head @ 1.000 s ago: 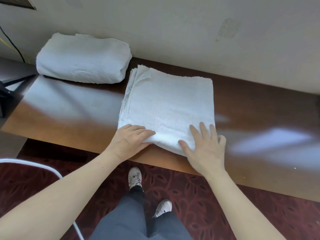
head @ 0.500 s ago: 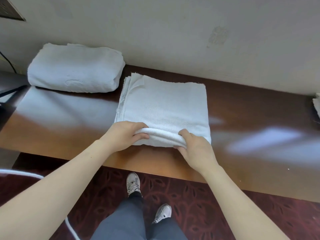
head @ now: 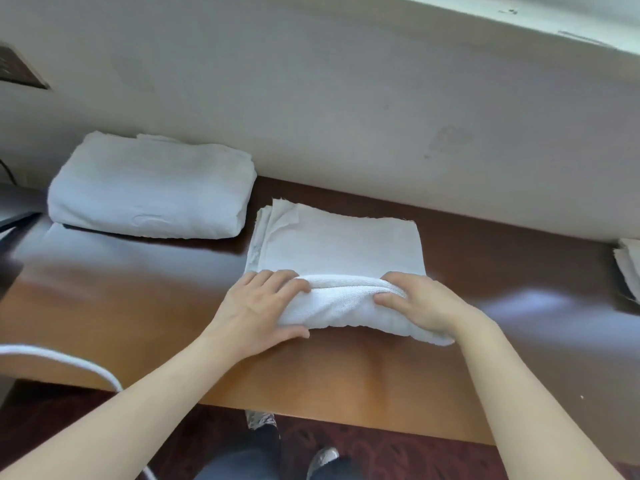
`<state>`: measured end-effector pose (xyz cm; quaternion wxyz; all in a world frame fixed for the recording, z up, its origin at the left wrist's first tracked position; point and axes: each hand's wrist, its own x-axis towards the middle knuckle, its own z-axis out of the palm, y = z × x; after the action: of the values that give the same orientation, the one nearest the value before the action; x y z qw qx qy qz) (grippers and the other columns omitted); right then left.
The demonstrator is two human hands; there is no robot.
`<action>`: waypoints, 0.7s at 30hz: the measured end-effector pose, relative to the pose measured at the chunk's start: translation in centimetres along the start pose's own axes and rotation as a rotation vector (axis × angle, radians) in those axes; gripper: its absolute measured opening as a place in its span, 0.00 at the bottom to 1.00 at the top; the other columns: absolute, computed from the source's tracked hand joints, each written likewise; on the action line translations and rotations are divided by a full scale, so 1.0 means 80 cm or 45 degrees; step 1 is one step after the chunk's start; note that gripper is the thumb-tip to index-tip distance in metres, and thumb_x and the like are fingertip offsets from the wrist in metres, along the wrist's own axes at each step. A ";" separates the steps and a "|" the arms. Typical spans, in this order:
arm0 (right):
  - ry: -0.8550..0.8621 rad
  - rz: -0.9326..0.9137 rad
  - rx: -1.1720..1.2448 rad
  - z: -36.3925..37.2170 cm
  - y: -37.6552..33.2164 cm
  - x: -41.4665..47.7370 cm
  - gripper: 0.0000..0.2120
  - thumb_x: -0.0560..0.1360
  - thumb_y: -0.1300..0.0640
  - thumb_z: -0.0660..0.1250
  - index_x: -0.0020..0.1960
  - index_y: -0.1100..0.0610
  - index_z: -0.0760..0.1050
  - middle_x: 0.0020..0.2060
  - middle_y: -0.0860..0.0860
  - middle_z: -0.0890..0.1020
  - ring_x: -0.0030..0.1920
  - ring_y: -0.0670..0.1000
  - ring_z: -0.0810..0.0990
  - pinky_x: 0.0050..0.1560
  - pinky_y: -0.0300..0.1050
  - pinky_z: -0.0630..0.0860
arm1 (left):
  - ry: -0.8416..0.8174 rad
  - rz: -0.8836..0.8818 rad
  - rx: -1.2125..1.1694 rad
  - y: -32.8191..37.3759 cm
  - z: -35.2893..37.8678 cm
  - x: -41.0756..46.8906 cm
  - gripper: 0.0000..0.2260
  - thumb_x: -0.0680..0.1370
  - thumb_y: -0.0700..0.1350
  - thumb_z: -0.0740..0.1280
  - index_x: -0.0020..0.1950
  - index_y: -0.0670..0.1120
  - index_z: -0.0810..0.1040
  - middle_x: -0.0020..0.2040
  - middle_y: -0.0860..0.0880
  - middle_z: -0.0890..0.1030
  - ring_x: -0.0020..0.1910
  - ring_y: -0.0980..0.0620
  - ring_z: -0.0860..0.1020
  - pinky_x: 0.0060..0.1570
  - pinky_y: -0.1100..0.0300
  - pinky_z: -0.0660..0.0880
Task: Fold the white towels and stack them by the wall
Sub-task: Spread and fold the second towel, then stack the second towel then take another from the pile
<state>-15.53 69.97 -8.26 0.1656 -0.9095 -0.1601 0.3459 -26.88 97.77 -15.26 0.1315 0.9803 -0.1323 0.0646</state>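
Observation:
A white towel lies folded flat on the brown wooden table, its near edge lifted and rolled toward the wall. My left hand grips the left end of that raised fold, fingers over the top and thumb underneath. My right hand grips the right end the same way. A thick folded white towel stack rests against the wall at the back left.
Another white towel's corner shows at the right edge of the table. A white cable curves over the table's near left edge. My legs and shoes stand on dark red patterned carpet below.
Both hands went from lying flat on the towel's near edge to gripping it, and have lifted and rolled it farther toward the wall. The view has tilted upward.

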 end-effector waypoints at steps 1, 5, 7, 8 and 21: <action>-0.024 0.008 0.023 -0.005 0.000 0.005 0.12 0.78 0.36 0.60 0.51 0.41 0.75 0.44 0.41 0.82 0.48 0.44 0.79 0.52 0.46 0.76 | -0.011 -0.014 -0.015 -0.010 -0.002 0.008 0.26 0.68 0.71 0.67 0.58 0.56 0.74 0.55 0.56 0.79 0.47 0.52 0.78 0.48 0.58 0.73; -0.085 0.013 0.074 -0.014 0.004 0.020 0.10 0.75 0.33 0.61 0.50 0.37 0.75 0.42 0.38 0.82 0.47 0.43 0.80 0.54 0.48 0.77 | -0.076 0.057 -0.124 -0.036 -0.009 0.038 0.23 0.71 0.72 0.62 0.50 0.55 0.75 0.43 0.58 0.78 0.36 0.54 0.76 0.34 0.63 0.67; -0.083 0.017 0.096 -0.020 0.006 0.022 0.10 0.75 0.34 0.62 0.49 0.37 0.75 0.42 0.38 0.82 0.46 0.42 0.80 0.54 0.48 0.77 | -0.089 0.069 -0.151 -0.043 -0.012 0.054 0.23 0.71 0.72 0.60 0.47 0.54 0.75 0.39 0.59 0.78 0.33 0.55 0.75 0.30 0.63 0.67; -0.078 0.017 0.092 -0.022 0.006 0.021 0.11 0.75 0.34 0.62 0.49 0.38 0.76 0.41 0.39 0.82 0.46 0.42 0.80 0.54 0.48 0.77 | -0.091 0.078 -0.148 -0.045 -0.014 0.060 0.23 0.72 0.73 0.59 0.46 0.54 0.75 0.38 0.59 0.78 0.32 0.56 0.74 0.29 0.62 0.68; 0.037 -0.150 -0.177 -0.082 0.034 0.006 0.32 0.67 0.36 0.71 0.63 0.32 0.56 0.58 0.35 0.70 0.54 0.43 0.74 0.51 0.42 0.74 | -0.491 -0.371 -0.318 -0.055 -0.029 0.143 0.20 0.70 0.73 0.59 0.45 0.57 0.71 0.33 0.55 0.76 0.36 0.57 0.75 0.34 0.64 0.63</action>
<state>-10.25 66.50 -4.99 0.1244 -0.9127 -0.2348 0.3105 -14.94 99.70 -12.27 0.2317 0.9594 -0.0194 -0.1597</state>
